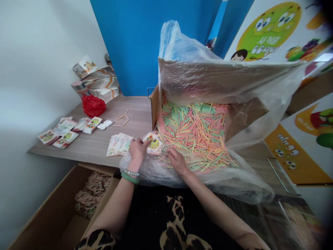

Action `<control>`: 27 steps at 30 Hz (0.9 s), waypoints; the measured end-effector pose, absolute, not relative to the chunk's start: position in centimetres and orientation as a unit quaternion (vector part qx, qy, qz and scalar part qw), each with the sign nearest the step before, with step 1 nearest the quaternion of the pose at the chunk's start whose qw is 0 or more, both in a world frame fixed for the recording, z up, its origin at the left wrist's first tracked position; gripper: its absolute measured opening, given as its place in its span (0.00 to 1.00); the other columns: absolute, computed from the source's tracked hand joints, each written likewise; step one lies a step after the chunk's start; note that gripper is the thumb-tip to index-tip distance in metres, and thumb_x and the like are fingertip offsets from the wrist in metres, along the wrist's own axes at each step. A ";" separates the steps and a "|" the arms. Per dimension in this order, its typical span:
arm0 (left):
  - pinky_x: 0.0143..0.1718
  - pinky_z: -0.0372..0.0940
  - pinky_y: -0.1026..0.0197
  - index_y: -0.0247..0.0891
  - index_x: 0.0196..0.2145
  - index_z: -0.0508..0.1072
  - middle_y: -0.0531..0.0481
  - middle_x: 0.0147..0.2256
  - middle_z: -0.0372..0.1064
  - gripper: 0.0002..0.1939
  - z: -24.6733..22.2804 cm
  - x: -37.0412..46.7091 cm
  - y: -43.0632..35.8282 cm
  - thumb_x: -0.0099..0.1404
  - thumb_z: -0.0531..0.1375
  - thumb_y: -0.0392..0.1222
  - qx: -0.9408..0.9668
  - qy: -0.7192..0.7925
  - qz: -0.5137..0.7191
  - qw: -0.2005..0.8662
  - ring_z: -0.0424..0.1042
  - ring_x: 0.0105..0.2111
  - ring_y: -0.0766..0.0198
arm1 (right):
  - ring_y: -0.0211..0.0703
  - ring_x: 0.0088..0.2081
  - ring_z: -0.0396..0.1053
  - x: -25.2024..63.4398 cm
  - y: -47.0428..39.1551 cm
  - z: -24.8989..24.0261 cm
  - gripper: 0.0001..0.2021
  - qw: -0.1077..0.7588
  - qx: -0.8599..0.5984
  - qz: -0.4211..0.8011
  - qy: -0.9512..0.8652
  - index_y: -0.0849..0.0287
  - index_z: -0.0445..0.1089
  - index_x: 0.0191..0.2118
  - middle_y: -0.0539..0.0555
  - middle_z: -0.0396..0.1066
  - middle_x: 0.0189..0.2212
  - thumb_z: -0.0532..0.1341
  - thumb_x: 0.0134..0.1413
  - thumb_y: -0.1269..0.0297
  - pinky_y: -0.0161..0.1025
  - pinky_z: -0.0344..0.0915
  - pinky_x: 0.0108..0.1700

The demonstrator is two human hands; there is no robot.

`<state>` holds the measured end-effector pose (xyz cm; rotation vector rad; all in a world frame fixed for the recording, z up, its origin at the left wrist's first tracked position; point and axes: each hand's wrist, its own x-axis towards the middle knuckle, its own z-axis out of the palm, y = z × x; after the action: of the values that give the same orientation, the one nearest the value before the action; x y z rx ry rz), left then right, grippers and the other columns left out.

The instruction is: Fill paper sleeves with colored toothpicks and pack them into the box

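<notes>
My left hand (pixel 137 150) has its fingers curled at the left edge of a small printed packet (pixel 155 145) with a yellow cartoon face, gripping it at the front of the table. Under and left of that hand lies a row of overlapping flat packets (pixel 118 144). My right hand (pixel 177 160) is closed in a pinch just right of the packet, with a few thin pink sticks (pixel 161 159) showing at its fingertips. Beside it, a plastic-lined carton holds a heap of loose pink, green and yellow sticks (pixel 194 130).
A clear plastic liner (pixel 229 80) drapes over the carton's edges. At left are loose packets (pixel 65 139), a small box (pixel 92 125), a red plastic bag (pixel 93 106) and stacked flat cartons (pixel 104 83). An open cardboard box (pixel 54 208) with bundled contents stands below the table.
</notes>
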<state>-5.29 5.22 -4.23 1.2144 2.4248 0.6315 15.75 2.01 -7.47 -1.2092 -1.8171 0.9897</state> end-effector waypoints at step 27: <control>0.30 0.64 0.63 0.34 0.28 0.76 0.52 0.26 0.72 0.13 -3.5 2.7 2.1 0.54 0.66 0.49 0.434 0.459 0.460 0.624 0.67 0.25 0.67 | 0.37 0.22 0.62 16.9 3.4 -4.2 0.05 0.412 -0.521 0.524 -0.533 0.54 0.59 0.24 0.45 0.64 0.19 0.53 0.48 0.63 0.35 0.60 0.28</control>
<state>2.67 2.15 -3.51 0.9962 1.0530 1.0571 16.92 3.43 -4.19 -1.3100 -1.3410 1.3194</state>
